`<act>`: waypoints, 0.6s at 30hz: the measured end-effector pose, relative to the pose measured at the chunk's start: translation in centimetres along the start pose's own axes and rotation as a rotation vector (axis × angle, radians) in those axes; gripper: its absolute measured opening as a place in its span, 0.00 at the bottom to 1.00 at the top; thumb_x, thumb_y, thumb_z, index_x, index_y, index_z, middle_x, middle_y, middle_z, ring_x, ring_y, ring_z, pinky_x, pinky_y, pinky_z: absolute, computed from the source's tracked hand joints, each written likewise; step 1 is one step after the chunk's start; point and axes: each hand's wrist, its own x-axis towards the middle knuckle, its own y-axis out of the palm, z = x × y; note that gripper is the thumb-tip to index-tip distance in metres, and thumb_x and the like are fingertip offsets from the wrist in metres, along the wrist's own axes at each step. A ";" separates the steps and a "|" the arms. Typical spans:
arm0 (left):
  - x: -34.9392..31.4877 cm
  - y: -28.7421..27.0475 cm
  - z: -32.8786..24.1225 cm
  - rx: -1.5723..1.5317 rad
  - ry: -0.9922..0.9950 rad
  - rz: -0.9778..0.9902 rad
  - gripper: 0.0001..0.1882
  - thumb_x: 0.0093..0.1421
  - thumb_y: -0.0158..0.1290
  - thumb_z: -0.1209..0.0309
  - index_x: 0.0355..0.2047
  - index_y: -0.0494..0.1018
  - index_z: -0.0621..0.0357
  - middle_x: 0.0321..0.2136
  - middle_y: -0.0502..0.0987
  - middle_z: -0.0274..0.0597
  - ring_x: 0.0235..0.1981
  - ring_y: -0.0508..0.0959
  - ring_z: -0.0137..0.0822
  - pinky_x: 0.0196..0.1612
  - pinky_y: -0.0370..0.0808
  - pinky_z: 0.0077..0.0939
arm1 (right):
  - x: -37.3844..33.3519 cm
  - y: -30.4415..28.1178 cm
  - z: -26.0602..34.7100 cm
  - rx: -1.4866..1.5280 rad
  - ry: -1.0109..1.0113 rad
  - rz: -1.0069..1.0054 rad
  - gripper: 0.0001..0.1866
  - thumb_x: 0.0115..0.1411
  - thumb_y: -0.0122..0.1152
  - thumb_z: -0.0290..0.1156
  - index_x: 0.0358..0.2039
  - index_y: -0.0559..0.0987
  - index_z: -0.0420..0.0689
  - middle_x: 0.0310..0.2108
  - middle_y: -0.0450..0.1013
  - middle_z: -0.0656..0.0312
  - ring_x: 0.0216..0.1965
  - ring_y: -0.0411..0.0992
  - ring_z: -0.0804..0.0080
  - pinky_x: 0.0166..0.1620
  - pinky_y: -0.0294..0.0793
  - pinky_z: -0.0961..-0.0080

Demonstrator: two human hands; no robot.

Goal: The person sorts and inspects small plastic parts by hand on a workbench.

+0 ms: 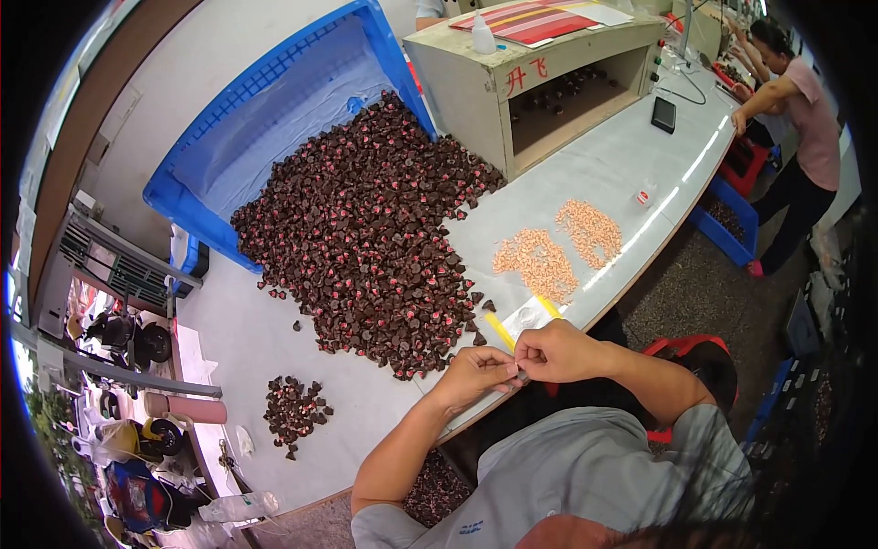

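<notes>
Low in the middle of the frame the two hands are meeting at the near edge of the counter point(274, 339). The left hand point(476, 371) and the right hand point(553, 352) are pinching together on one small dark part point(522, 374), fingertips closed on it from both sides; its shape is too small to make out. Just above the hands a clear plastic bag with a yellow strip point(523, 317) is lying flat on the pale, smooth counter top. Beyond it, right of centre, two loose heaps of small peach-coloured pieces point(558, 249) are lying spread side by side. Filling the centre is a broad pile of small dark brown parts with red-pink spots point(366, 238), knobbly and irregular, spilling from a blue plastic crate point(274, 82) lined with clear film at the upper left. A small separate cluster of the same dark parts point(294, 407) is sitting at the lower left. At the top a beige box-shaped machine point(530, 82) is standing open-fronted. At the upper right another person point(805, 119) is leaning on the counter.
</notes>
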 end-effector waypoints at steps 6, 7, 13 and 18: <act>0.1 0.3 0.4 -0.075 0.041 -0.079 0.11 0.61 0.56 0.71 0.41 0.76 0.65 0.41 0.79 0.44 0.38 0.81 0.32 0.38 0.76 0.18 | 1.1 -3.3 0.3 -0.333 -0.211 -0.233 0.04 0.50 0.62 0.28 0.26 0.76 0.44 0.14 0.72 0.61 0.17 0.73 0.61 0.22 0.71 0.68; 0.1 0.3 0.4 -0.080 0.045 -0.076 0.12 0.61 0.56 0.72 0.42 0.76 0.65 0.42 0.79 0.44 0.39 0.80 0.32 0.38 0.76 0.18 | 1.3 -3.9 0.2 -0.487 -0.195 -0.234 0.04 0.51 0.61 0.28 0.25 0.75 0.44 0.14 0.72 0.59 0.17 0.73 0.59 0.22 0.71 0.66; 0.1 -0.2 0.6 -0.129 0.044 -0.078 0.14 0.61 0.56 0.71 0.45 0.75 0.64 0.43 0.79 0.43 0.40 0.80 0.31 0.39 0.76 0.18 | 2.4 -4.2 0.1 -0.743 -0.201 -0.151 0.06 0.51 0.58 0.29 0.22 0.73 0.41 0.14 0.72 0.56 0.16 0.72 0.54 0.22 0.70 0.60; 0.1 -0.2 0.5 -0.129 0.047 -0.069 0.14 0.61 0.56 0.71 0.46 0.75 0.64 0.43 0.79 0.43 0.40 0.80 0.30 0.39 0.76 0.17 | 2.7 -3.8 -0.6 -0.819 -0.205 -0.137 0.07 0.49 0.58 0.29 0.20 0.72 0.40 0.14 0.71 0.55 0.16 0.72 0.55 0.21 0.71 0.61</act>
